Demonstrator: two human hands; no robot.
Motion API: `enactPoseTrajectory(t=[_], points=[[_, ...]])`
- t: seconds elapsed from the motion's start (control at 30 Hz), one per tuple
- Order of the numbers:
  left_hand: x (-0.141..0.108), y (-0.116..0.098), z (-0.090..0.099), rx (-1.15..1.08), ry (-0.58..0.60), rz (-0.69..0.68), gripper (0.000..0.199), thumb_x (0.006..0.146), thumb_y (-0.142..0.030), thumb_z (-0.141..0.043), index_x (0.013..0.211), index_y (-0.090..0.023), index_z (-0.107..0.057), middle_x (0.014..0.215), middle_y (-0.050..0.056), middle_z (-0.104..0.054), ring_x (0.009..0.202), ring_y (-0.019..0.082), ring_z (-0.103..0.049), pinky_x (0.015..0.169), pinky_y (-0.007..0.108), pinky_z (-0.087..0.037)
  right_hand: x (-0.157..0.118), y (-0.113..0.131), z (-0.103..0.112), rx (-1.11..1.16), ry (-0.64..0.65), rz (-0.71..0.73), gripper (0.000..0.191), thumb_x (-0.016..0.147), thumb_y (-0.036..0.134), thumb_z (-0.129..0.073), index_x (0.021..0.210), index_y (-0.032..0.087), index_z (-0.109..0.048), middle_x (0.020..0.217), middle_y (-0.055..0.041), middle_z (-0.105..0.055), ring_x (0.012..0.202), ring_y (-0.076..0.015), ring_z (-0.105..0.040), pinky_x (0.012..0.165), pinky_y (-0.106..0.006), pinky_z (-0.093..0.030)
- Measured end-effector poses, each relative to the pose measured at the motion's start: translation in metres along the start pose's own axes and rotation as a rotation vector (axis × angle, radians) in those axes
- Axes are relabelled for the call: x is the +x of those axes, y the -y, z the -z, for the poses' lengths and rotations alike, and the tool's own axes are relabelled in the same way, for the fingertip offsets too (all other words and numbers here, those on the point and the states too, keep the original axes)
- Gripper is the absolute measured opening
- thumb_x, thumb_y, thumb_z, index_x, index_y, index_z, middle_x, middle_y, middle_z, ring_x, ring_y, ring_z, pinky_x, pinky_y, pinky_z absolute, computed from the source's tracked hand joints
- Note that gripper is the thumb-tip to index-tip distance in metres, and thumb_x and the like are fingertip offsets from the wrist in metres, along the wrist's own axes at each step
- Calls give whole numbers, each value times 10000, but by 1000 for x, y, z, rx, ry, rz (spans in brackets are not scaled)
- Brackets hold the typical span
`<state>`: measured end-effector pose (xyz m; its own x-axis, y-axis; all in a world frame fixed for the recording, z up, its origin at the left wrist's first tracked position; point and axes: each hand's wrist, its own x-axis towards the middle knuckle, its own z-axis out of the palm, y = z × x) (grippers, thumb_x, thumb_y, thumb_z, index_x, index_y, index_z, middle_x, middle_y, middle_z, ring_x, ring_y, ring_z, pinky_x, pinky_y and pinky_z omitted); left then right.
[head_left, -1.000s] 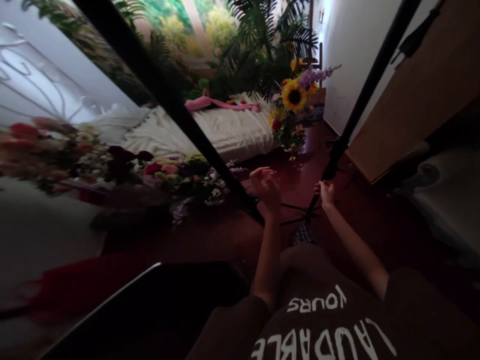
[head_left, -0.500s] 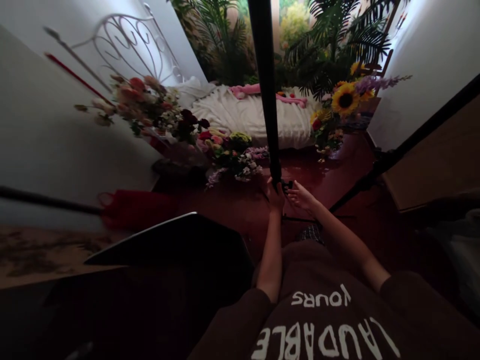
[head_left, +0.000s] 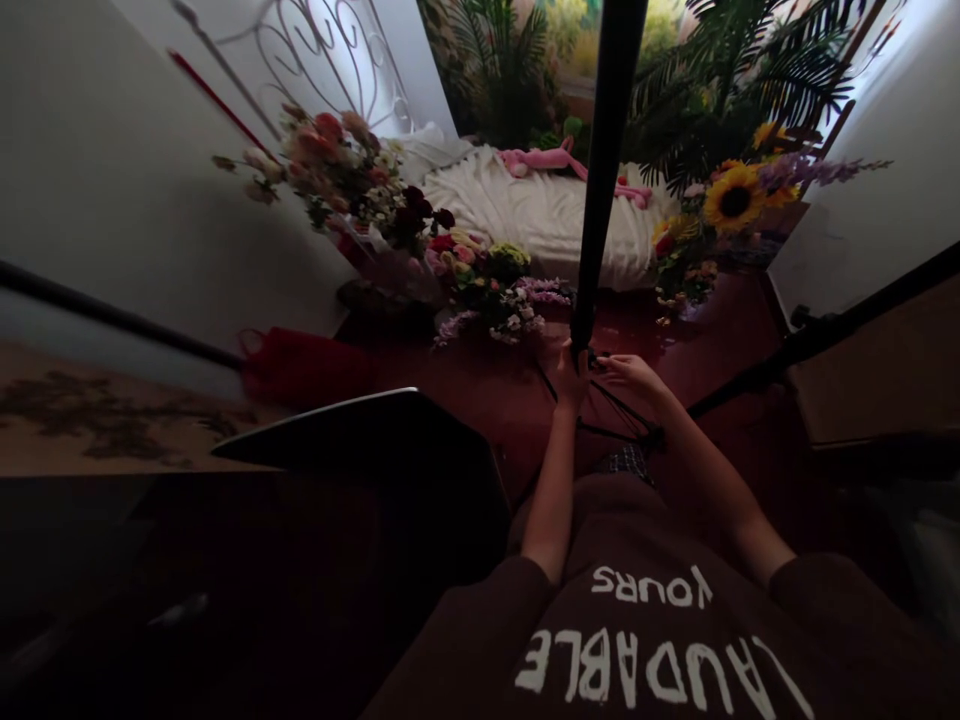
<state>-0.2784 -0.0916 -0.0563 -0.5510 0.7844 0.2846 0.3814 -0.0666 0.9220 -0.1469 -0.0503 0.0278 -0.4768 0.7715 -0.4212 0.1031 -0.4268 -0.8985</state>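
Observation:
A black stand pole (head_left: 604, 150) rises in front of me, with thin tripod legs (head_left: 619, 430) at its lower end. My left hand (head_left: 571, 380) is closed around the lower part of the pole. At the pole's right side, my right hand (head_left: 634, 374) has its fingertips together on a small dark knob (head_left: 595, 358), which the fingers partly cover.
A black panel (head_left: 360, 440) stands left, near a red bag (head_left: 300, 368). More black poles (head_left: 862, 325) cross both sides. Flower bunches (head_left: 517, 290) and sunflowers (head_left: 733, 196) flank a bed with a white cover (head_left: 480, 205) and a pink plush toy (head_left: 544, 160).
The view has shifted, so the room and pole appear farther right. My right fingers, more spread before, are closer together at the knob. My left hand keeps its hold on the pole.

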Motion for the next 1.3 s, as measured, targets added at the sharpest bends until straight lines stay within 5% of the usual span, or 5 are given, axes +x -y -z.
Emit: enactPoseTrajectory(t=[0.13,0.27,0.6,0.8,1.3], points=[[0,-9,4,7,-18,-23,480,938,-535,-370,1249,-191,-495,1162,143,-626,1078,197,-607,926,323,-464,-14,0,-2,-425,-167,385,146,690,226,-763,817,218,-691,797,-3,-713,748,-145,-672,690,-229,-542],[4,-27,11,-4,-58,-113,489,947,-546,-325,1207,-181,-522,1166,147,-613,1134,194,-576,996,334,-430,-26,-15,-8,-549,-216,536,297,791,258,-641,1087,244,-624,1016,-42,-711,849,-166,-682,804,-305,-553],[25,-74,22,-33,-160,-175,493,920,-584,-392,1163,-191,-565,1124,126,-635,1127,210,-583,1018,360,-413,-56,-42,-10,-777,-226,595,511,879,275,-488,1388,294,-461,1371,-48,-562,1121,-206,-620,857,-328,-566],[35,-97,26,-103,-138,-194,511,927,-587,-376,1207,-201,-558,1158,109,-636,1141,191,-587,1010,325,-427,-53,-45,-10,-901,-266,554,595,896,298,-479,1480,309,-367,1304,-55,-615,1065,-229,-637,848,-325,-548],[39,-95,28,-143,-104,-197,491,920,-579,-405,1223,-225,-560,1149,89,-639,1128,189,-593,1016,347,-445,-20,-30,-18,-595,-435,567,348,877,551,-544,977,234,-648,964,-84,-682,902,-214,-637,839,-309,-482]])
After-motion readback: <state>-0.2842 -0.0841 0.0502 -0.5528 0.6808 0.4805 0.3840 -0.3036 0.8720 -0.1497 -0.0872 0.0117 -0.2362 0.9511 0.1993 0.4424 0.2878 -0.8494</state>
